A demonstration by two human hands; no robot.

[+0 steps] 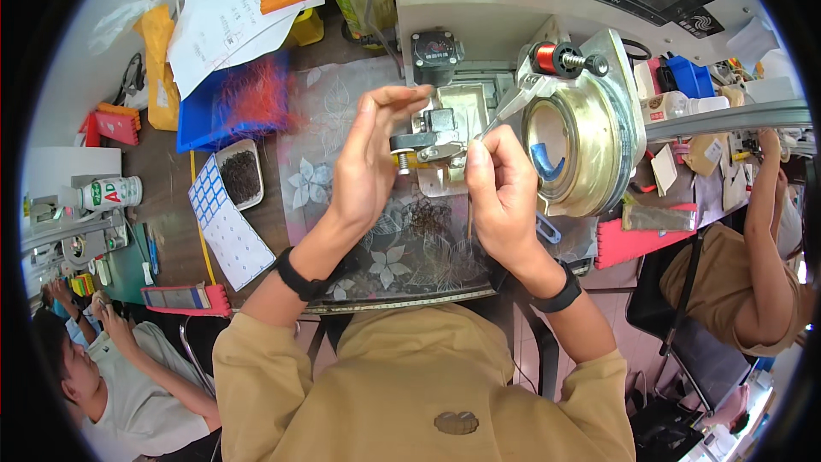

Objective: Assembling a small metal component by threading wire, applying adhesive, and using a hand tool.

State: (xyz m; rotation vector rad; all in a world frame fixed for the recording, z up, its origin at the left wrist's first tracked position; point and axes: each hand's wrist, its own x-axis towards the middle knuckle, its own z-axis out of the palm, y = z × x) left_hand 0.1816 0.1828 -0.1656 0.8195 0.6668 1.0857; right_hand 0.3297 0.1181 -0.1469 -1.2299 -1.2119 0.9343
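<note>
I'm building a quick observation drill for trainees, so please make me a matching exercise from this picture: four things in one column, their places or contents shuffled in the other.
Column one
1. Small black spool of red wire
2. Blue rectangular plastic tray
3. Small white shallow dish
4. Right hand

Column two
A. Holds dark, fine strands
B. At the right of the silver metal clamp
C. Above the large, brass-coloured round ring
D. Holds tangled red strands

Pairs: 1-C, 2-D, 3-A, 4-B
</note>
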